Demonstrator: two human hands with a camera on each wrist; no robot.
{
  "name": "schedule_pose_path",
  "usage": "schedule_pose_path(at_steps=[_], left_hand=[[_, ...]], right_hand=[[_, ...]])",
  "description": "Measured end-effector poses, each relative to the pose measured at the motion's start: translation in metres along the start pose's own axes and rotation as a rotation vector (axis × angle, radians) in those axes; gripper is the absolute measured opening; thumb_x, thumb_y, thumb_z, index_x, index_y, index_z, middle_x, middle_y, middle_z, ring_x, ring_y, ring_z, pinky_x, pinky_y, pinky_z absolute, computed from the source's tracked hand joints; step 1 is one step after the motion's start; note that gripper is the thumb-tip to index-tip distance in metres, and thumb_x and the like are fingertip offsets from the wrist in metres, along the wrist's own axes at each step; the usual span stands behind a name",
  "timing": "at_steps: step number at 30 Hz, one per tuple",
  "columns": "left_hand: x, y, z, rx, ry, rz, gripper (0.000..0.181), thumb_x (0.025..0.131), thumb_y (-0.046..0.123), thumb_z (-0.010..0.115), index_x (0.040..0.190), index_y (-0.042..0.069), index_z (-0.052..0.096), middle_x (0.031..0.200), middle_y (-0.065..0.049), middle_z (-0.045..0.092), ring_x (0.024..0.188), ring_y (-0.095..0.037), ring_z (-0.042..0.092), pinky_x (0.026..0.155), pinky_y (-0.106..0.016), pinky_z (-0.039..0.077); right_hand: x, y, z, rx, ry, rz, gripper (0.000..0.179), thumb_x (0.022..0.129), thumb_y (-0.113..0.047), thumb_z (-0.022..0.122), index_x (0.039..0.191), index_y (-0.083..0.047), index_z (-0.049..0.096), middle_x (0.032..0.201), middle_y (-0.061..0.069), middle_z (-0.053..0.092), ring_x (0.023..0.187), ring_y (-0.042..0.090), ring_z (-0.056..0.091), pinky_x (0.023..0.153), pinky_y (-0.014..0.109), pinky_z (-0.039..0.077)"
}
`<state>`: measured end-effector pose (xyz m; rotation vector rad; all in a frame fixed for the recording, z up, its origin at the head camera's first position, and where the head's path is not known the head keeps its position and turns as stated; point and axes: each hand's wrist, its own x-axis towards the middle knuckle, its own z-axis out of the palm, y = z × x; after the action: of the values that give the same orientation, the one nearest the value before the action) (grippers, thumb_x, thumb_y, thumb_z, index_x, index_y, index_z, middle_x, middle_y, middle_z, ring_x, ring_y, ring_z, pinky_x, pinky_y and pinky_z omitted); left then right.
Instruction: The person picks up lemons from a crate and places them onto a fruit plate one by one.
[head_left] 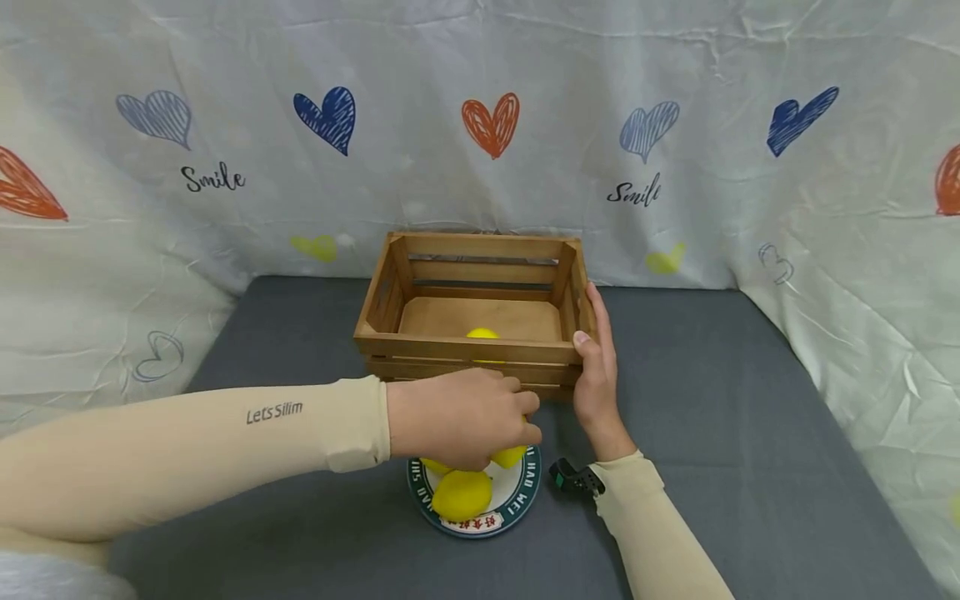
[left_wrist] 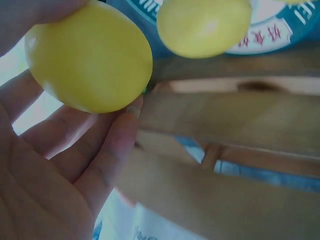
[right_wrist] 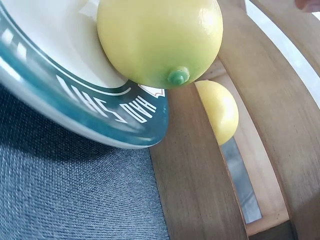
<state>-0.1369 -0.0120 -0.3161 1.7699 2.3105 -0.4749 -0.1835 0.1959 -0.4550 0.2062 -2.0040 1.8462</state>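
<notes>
My left hand (head_left: 465,417) reaches over a plate (head_left: 517,510) and grips a lemon (left_wrist: 90,60) between thumb and fingers; from the head view the hand covers much of it. On the plate lie more lemons, one of them (head_left: 462,496) near the front rim. Behind the plate stands a slatted wooden crate (head_left: 472,347). With thumb at the front corner and fingers along the outer side, my right hand (head_left: 597,383) holds the crate's right end. Inside the crate, a lemon (right_wrist: 218,111) shows through the slats.
A grey cloth (head_left: 720,433) covers the table. White fabric (head_left: 420,50) printed with hearts hangs behind and at both sides, close to the crate's back. A dark band (head_left: 576,477) sits by the right wrist.
</notes>
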Motion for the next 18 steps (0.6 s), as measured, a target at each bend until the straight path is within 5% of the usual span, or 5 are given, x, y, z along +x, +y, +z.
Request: schedule_pose_path(at_steps=[18], left_hand=[[0.032, 0.022, 0.036, 0.074, 0.009, 0.061, 0.042, 0.098, 0.041, 0.077, 0.139, 0.035, 0.073, 0.133, 0.004, 0.072, 0.112, -0.017, 0.069, 0.103, -0.029, 0.058]], right_hand=[[0.000, 0.001, -0.001, -0.007, 0.002, -0.015, 0.071, 0.100, -0.026, 0.041, 0.170, -0.038, 0.033, 0.177, -0.015, 0.029, 0.164, 0.010, 0.022, 0.132, 0.058, 0.012]])
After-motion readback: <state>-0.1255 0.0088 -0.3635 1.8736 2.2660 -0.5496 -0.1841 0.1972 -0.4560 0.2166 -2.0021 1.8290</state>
